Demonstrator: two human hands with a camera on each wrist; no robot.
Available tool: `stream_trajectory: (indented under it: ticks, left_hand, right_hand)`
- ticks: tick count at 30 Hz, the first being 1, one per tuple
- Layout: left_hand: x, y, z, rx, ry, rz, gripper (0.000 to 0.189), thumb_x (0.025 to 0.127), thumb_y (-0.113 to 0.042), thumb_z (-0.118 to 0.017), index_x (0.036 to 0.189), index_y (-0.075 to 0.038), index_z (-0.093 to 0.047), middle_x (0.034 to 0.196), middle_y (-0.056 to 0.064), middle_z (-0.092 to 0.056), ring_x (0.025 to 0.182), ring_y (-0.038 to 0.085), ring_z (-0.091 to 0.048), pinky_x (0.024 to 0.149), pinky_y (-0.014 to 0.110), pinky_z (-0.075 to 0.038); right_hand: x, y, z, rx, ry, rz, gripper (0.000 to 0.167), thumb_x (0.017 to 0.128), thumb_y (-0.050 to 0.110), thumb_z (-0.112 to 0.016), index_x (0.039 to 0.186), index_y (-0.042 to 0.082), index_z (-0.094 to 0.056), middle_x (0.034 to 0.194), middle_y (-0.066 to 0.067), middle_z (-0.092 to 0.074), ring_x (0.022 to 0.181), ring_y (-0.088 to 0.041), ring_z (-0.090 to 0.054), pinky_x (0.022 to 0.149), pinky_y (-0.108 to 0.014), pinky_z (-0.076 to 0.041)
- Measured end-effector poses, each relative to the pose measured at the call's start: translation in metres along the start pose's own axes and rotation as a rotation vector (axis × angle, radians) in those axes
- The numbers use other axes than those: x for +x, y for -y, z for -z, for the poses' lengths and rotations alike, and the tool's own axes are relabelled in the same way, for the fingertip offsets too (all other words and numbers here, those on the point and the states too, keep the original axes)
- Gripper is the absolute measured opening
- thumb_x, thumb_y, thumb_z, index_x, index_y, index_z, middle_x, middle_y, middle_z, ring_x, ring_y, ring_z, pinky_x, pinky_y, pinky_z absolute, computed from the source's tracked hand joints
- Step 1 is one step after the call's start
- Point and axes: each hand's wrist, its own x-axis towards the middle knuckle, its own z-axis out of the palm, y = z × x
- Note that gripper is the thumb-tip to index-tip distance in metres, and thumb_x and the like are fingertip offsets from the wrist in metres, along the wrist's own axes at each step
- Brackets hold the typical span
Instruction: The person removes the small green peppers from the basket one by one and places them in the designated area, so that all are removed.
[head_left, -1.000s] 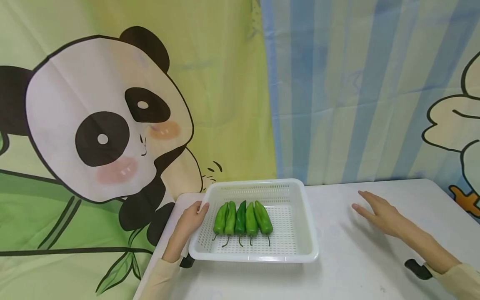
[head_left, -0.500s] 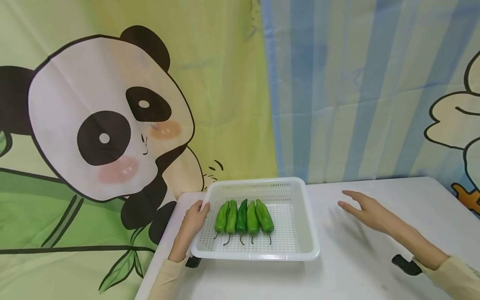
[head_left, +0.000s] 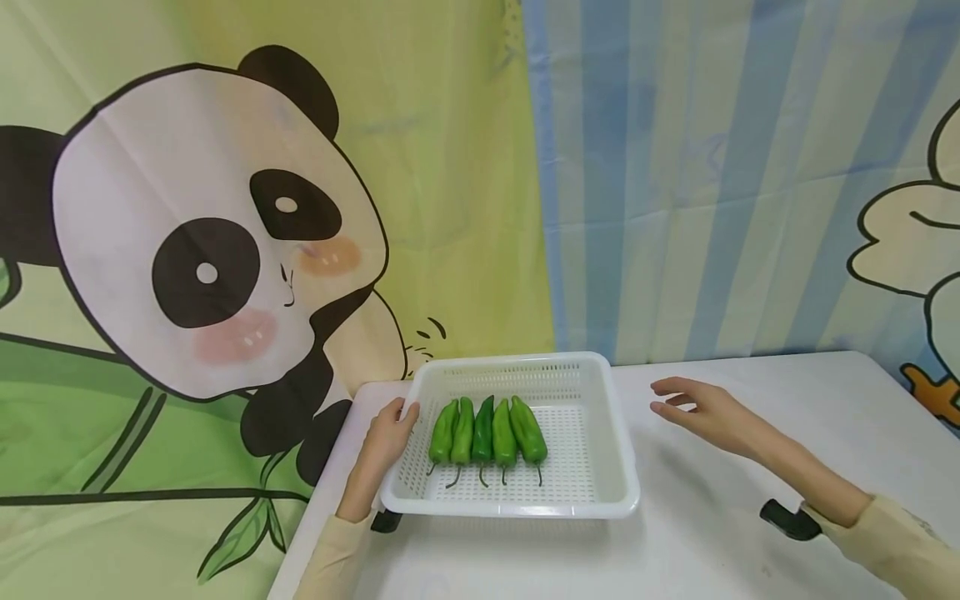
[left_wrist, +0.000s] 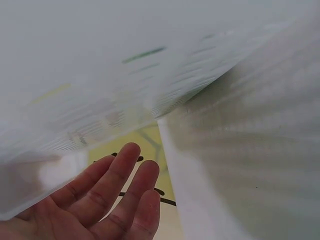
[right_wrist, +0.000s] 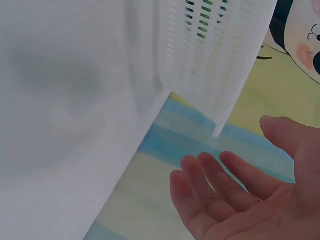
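Several green peppers (head_left: 483,431) lie side by side in a white plastic basket (head_left: 525,510), their stems toward the front. At the basket's left side my left hand (head_left: 387,437) holds the rim, thumb over it and fingers outside. In the left wrist view those fingers (left_wrist: 125,195) reach along under the rim, beside the slotted wall. My right hand (head_left: 708,414) is held over the table to the right of the basket, holding nothing. The right wrist view shows its fingers (right_wrist: 225,190) loosely bent and apart, with the basket's right wall (right_wrist: 210,55) ahead of them.
The white table (head_left: 712,533) extends to the right and in front of the basket. Behind it hangs a cloth backdrop (head_left: 465,208) with a panda print, meeting the table's back edge close behind the basket. Each wrist wears a black strap (head_left: 790,520).
My right hand has moved left toward the basket, and its fingers have bent slightly. The left hand, the basket and the peppers have kept their places.
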Motion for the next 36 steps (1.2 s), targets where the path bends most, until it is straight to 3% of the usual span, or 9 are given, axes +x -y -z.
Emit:
stream_trajectory:
  ticks: [11, 24, 36]
  left_hand:
    - [-0.001, -0.001, 0.001, -0.02, -0.001, 0.0, 0.039, 0.105, -0.041, -0.049, 0.117, -0.006, -0.061, 0.093, 0.014, -0.068, 0.062, 0.015, -0.062, 0.051, 0.029, -0.051]
    - [-0.001, -0.001, 0.001, -0.004, -0.003, 0.01, 0.037, 0.105, -0.041, -0.049, 0.111, -0.006, -0.06, 0.086, 0.011, -0.065, 0.061, 0.015, -0.06, 0.05, 0.029, -0.048]
    - [0.0, 0.001, -0.001, -0.025, 0.003, 0.01, 0.036, 0.105, -0.04, -0.049, 0.113, -0.007, -0.06, 0.086, 0.01, -0.067, 0.06, 0.014, -0.062, 0.05, 0.029, -0.051]
  right_hand:
    - [0.012, 0.026, 0.002, 0.01, -0.036, 0.08, 0.037, 0.1, 0.036, -0.063, 0.126, 0.009, -0.065, 0.122, -0.011, -0.069, 0.105, -0.028, -0.068, 0.081, -0.041, -0.06]
    - [0.027, 0.059, -0.011, 0.034, 0.065, 0.167, 0.022, 0.099, 0.027, -0.065, 0.115, 0.012, -0.069, 0.11, -0.003, -0.07, 0.094, -0.016, -0.066, 0.075, -0.026, -0.056]
    - [0.044, 0.08, -0.021, 0.014, 0.124, 0.218, 0.016, 0.099, 0.026, -0.064, 0.11, 0.015, -0.07, 0.105, -0.002, -0.071, 0.093, -0.015, -0.066, 0.074, -0.026, -0.055]
